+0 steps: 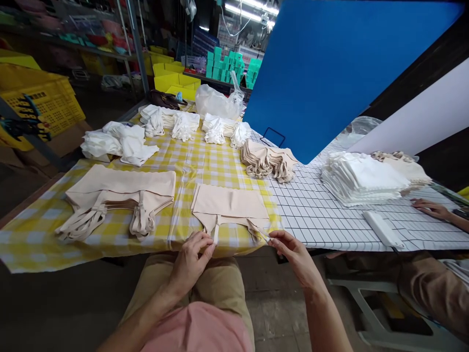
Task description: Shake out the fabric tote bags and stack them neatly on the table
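A beige camisole top lies flat on the yellow checked tablecloth right in front of me, its thin straps hanging toward the near edge. My left hand pinches the left strap at the table's edge. My right hand pinches the end of the right strap between thumb and fingers. Both hands are closed on the straps.
A stack of beige tops lies to the left, white garment piles behind, more beige pieces and a white stack on the grid-patterned cloth. Another person's hand rests at far right. Yellow crates stand left.
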The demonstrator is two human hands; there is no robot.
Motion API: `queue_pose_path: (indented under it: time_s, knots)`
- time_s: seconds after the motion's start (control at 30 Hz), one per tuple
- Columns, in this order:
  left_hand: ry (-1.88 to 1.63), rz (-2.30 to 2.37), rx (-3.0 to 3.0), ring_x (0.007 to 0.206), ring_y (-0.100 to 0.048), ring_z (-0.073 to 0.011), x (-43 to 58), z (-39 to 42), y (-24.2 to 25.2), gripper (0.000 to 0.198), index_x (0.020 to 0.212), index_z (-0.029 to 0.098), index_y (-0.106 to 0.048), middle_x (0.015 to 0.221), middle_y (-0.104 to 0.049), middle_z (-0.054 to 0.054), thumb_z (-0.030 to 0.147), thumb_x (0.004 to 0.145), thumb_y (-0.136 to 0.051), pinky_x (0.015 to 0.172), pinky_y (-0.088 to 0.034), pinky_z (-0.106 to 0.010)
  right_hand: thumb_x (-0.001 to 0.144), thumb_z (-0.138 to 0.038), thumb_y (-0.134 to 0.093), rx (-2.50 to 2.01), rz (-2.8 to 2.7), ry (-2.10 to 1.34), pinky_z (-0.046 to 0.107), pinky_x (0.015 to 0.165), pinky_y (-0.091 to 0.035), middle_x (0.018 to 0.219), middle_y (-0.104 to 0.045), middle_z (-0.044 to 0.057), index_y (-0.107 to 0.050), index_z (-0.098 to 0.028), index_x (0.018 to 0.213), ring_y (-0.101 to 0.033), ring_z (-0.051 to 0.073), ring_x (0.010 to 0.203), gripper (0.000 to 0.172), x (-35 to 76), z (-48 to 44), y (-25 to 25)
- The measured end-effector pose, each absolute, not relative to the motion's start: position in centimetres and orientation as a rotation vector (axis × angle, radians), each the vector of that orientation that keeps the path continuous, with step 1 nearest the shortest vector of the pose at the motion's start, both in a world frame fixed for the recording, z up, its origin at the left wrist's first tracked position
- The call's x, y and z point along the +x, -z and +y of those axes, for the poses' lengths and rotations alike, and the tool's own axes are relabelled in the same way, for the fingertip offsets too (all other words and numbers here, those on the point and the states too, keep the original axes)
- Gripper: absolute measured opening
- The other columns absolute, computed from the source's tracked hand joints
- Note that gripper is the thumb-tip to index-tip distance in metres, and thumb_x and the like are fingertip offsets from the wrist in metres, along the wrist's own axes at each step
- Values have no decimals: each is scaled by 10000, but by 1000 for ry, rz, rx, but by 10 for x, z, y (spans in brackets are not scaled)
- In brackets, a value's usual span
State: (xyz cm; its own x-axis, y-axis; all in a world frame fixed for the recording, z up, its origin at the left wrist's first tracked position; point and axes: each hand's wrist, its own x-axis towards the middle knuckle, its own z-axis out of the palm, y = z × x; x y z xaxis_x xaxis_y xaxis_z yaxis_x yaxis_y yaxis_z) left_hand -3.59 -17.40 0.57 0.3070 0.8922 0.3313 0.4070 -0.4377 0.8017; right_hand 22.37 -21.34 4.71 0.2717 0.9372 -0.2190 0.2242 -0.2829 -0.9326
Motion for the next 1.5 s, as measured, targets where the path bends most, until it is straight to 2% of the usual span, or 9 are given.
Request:
queue_pose_path:
  time_s: [0.2,0.37,0.53,0.67,0.87,1.07,1.23,1.37,1.5]
  knots:
    - [-1027,1136,2109,776,-549,-145,-38,-179,-7,217,721,181,-585,795,-599,-36,218,865,-427,704,-447,-269,725,-505,-574,-1726,-1307,-1194,259,624,-376,725,-599,19,-622,-203,795,-527,173,723,314,218,-215,-55]
    - [-1006,1137,2428,829,-545,-180,-43,-177,-2,224,657,182,-580,778,-616,-37,214,843,-457,782,-411,-332,775,-493,-513,-1820,-1554,-1282,262,634,-380,774,-606,24,-631,-203,799,-519,174,735,314,232,-211,-59]
    - [-848,1420,2453,792,-554,-190,-44,-123,-3,234,717,182,-582,767,-619,-46,262,865,-420,743,-404,-329,726,-438,-533,-2020,-1474,-945,280,593,-392,756,-636,33,-638,-207,787,-557,196,706,260,261,-162,-46]
    - [-630,1796,2253,870,-570,-220,-27,-59,-9,182,865,154,-586,903,-626,-92,263,854,-441,726,-414,-315,660,-343,-560,-2202,-1324,-577,292,592,-377,683,-633,40,-602,-208,647,-563,197,658,142,264,-103,-26]
    - [-334,2012,2051,1045,-533,-286,-9,-21,-6,364,1053,84,-528,1084,-583,-182,340,796,-561,775,-414,-330,654,-376,-569,-2247,-1284,-321,298,554,-322,633,-602,57,-561,-216,651,-522,205,605,161,247,-62,-2]
    - [-440,1941,2091,920,-572,-208,-16,-22,4,119,905,161,-557,966,-618,-93,242,828,-513,722,-419,-294,781,-414,-449,-2126,-1336,-180,307,621,-338,737,-618,76,-586,-201,780,-517,208,664,254,237,-70,10]
    - [-509,1985,2030,922,-548,-231,-11,-23,4,153,882,162,-574,1000,-575,-108,292,812,-534,694,-424,-312,821,-543,-390,-1977,-1361,-56,317,675,-363,802,-607,95,-609,-184,782,-515,202,691,422,234,-75,13]
    - [-534,1993,2012,986,-504,-252,-7,-22,2,112,812,174,-593,1008,-550,-104,278,775,-573,737,-421,-327,814,-522,-414,-1878,-1309,-142,306,685,-375,789,-601,75,-567,-194,777,-516,196,706,364,233,-78,5]
    - [-768,1899,1996,943,-506,-225,-9,-20,1,52,774,184,-560,940,-563,-80,226,786,-532,783,-405,-319,786,-490,-451,-1846,-1191,-284,281,628,-369,699,-569,30,-510,-211,733,-491,175,649,290,236,-82,-9]
